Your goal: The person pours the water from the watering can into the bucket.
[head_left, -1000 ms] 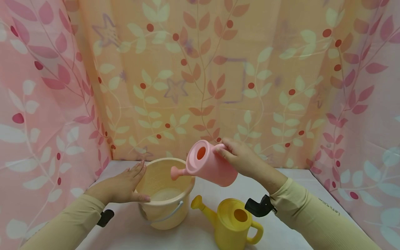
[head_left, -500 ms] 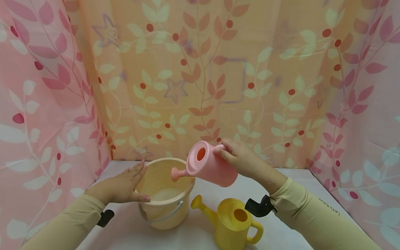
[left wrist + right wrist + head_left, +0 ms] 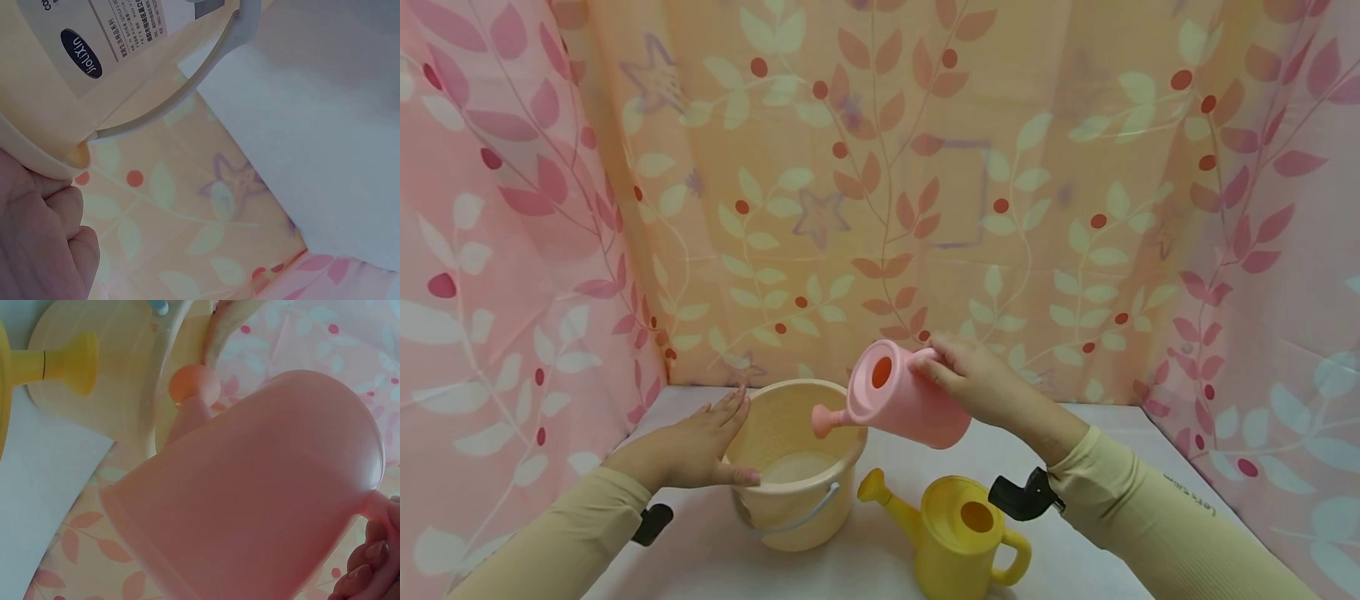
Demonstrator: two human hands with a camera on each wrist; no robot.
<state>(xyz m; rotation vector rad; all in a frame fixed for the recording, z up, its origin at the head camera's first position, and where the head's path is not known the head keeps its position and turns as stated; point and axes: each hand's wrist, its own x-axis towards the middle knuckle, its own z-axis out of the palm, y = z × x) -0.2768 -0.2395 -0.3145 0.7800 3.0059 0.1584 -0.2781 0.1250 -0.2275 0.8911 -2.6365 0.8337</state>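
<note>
A pink watering can (image 3: pixel 917 408) tilts to the left in the air, its spout head over the mouth of a cream bucket (image 3: pixel 797 517). My right hand (image 3: pixel 973 379) grips the can's handle; in the right wrist view the fingers (image 3: pixel 369 556) curl round it. My left hand (image 3: pixel 703 442) rests on the bucket's left rim with its fingers straight and spread, thumb at the near side. In the left wrist view, part of that hand (image 3: pixel 44 237) lies against the rim beside a printed label (image 3: pixel 94 44). Shallow, cloudy water (image 3: pixel 801 467) shows at the bucket's bottom.
A yellow watering can (image 3: pixel 958 542) stands upright in front, right of the bucket, spout pointing left. Both stand on a white table (image 3: pixel 1067 550). Patterned curtains (image 3: pixel 887 208) enclose the back and both sides. The bucket's pale bail handle (image 3: pixel 797 521) hangs down its front.
The pink watering can has dipped very slightly, its spout shifting a touch right. Both hands otherwise keep their places, and the bucket and yellow can stay put.
</note>
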